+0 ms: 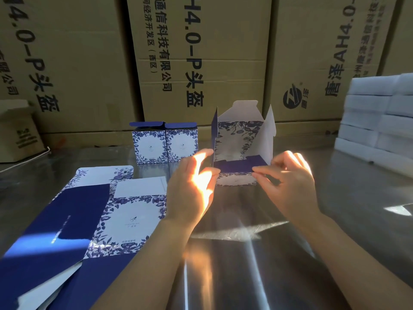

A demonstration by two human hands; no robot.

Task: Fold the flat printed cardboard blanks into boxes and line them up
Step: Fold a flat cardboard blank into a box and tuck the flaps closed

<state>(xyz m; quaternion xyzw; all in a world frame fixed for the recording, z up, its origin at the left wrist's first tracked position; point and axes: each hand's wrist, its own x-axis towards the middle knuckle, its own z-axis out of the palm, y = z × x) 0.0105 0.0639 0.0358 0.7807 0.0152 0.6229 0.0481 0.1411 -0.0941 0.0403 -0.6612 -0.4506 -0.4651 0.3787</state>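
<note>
A half-folded box (234, 139) stands on the shiny table (245, 253), a bit past the middle. It is white with blue flowers. Its top flaps stick up and its front is open.

The left hand (192, 186) is at the box's left side. Its grip is closed on the left wall, with the thumb on top and the fingers curled below. The right hand (290, 186) is at the box's right side. Its grip is a small pinch: thumb and first finger hold the edge of the dark blue flap (241, 165) that lies across the bottom of the box. The other fingers are curled in.

Two finished boxes stand side by side and touching, behind the left hand: the first finished box (150, 145) and the second finished box (182, 143).

A pile of flat blanks (131, 218) lies on the table to the left, near the left arm.

Big brown cartons (201, 52) stand behind the table. White foam blocks (368, 121) are stacked on the right.
</note>
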